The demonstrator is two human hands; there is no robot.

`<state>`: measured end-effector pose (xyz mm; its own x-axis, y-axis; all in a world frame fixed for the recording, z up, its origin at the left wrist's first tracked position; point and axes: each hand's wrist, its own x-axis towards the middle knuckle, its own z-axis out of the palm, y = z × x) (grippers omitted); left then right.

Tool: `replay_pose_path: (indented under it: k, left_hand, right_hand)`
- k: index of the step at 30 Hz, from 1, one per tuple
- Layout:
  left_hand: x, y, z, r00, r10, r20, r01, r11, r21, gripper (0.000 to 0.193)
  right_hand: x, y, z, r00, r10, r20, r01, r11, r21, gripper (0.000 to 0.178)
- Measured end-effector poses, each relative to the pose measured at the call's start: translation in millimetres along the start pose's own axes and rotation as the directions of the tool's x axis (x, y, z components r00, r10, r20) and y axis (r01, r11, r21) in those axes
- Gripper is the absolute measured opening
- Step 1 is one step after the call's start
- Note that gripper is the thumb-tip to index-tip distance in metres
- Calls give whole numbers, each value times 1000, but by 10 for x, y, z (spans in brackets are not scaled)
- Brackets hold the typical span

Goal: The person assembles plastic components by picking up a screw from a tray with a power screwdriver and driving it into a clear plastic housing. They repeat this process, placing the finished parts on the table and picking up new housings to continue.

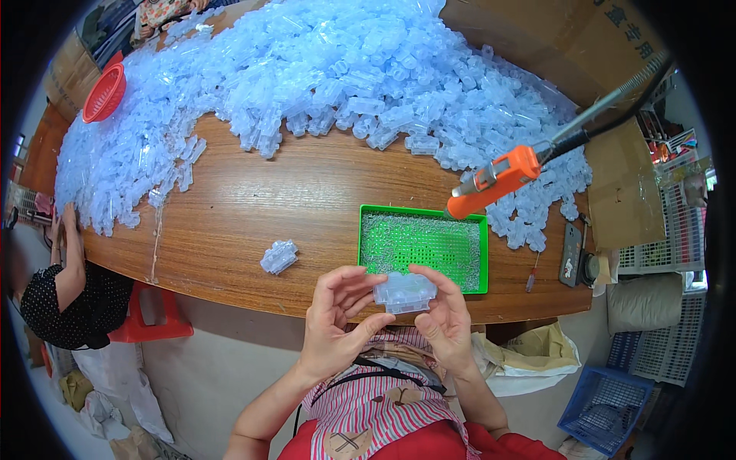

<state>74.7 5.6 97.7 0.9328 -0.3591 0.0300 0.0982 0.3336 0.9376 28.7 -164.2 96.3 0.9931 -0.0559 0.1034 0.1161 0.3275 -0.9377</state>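
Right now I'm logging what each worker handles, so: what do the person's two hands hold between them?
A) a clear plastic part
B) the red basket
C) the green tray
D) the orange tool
A: the left hand and right hand pinch a clear plastic part between their fingers, near the green tray.

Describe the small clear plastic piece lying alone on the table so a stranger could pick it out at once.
Start at the long wooden table, heaped along its far side with a big pile of clear bluish plastic parts. Look to the bare wood near the front edge, left of the green rectangular tray. The small clear plastic piece lies there alone, apart from the heap.
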Motion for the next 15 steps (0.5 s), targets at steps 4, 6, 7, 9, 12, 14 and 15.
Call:
replay_pose_path:
  k: [4, 6, 7, 9, 12, 14, 15]
  left_hand:
    - [14, -5, -13, 999, -41, 1, 41, 997, 63, 67]
    - [21, 9, 1, 996, -88, -35, 87, 996, -15, 70]
    - [32, -12, -16, 991, -129, -45, 126, 989, -73, 71]
    - [58, -33, -49, 986, -165, -36, 160, 981, -112, 71]
    - [86, 17, -42, 973, -225, -44, 212, 956, -204, 64]
    - [74, 12, -59, 970, -239, -39, 223, 945, -239, 62]
    - [75, -7, -64, 968, -249, -33, 234, 941, -243, 60]
  right_hand:
    - [42, -37, -22, 998, 13, -56, -29, 957, -288, 31]
    - [55, -58, -30, 1000, -25, -11, 16, 862, -507, 28]
    - [42, -63, -26, 997, 42, -62, -68, 861, -505, 24]
    - [45, -32, 6, 992, 36, -122, -93, 860, -501, 17]
    - [35, -30, 57, 986, 60, -153, -129, 858, -497, 16]
    - [22, -27, 78, 984, 58, -167, -136, 854, -503, 16]
    - [19, -23, 81, 982, 51, -182, -139, 848, -512, 15]
